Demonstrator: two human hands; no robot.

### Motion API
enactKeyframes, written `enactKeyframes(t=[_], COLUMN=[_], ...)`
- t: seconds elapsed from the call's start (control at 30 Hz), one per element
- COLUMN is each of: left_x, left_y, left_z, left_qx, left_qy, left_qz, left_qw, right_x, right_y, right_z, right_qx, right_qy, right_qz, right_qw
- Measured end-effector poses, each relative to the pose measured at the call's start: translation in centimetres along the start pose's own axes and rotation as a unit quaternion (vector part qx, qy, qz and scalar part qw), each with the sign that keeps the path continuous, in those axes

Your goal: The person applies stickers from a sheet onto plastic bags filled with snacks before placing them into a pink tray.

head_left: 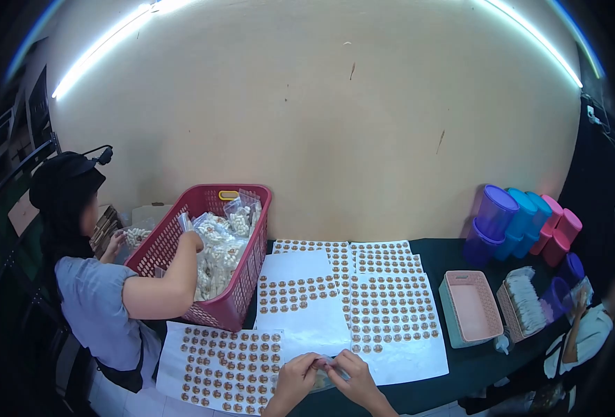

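Observation:
At the table's near edge, my left hand [296, 379] and my right hand [356, 375] are close together with fingers pinched. Between them is a small clear plastic bag [321, 381], gripped near its top by both hands; what is inside is mostly hidden. Just beyond my hands lies a white sheet [300, 302] with rows of round brown stickers on its middle and bare paper around them. A fuller sticker sheet [394, 313] lies to the right, and another sticker sheet [227, 368] is to the left of my left hand.
A tall red basket [252, 278] holds bags of pale pieces; a co-worker [102, 292] reaches into it. On the right stand a pink basket [474, 306], a packed tray [526, 302] and coloured containers [498, 201]. Another person [585, 337] is at the right edge.

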State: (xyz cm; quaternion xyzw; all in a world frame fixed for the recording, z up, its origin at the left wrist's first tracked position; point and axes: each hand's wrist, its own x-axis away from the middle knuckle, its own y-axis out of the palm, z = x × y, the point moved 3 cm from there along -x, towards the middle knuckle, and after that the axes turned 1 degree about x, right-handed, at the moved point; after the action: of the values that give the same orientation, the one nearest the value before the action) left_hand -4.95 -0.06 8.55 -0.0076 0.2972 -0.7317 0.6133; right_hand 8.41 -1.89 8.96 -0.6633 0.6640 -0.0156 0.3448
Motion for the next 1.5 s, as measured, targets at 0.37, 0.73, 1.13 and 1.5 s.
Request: enactKeyframes(t=[0.37,0.73,1.13,1.5], left_x=[-1.3,-3.0,-0.9,1.7], left_y=[-0.3,-3.6,-3.2,0.2], left_z=[0.5,-1.8,-3.6,2.2], left_qx=[-0.018,-0.046,0.038,0.024], left_qy=[0.006,-0.027,-0.072,0.034], left_qz=[0.061,0.297,0.258,0.025], left_qw=[0.998,0.953,0.963,0.999], right_x=[-1.9,-3.1,-0.8,0.1], right_y=[-0.6,2.3,3.0,1.4], right_z=[-1.1,-2.4,-1.7,-1.3], right_qx=[0.040,0.017,-0.057,-0.087], right_qy=[0.011,-0.045,0.011,0.106], right_qz=[-0.040,-0.050,-0.065,0.111], right_qw=[0.998,0.998,0.996,0.984])
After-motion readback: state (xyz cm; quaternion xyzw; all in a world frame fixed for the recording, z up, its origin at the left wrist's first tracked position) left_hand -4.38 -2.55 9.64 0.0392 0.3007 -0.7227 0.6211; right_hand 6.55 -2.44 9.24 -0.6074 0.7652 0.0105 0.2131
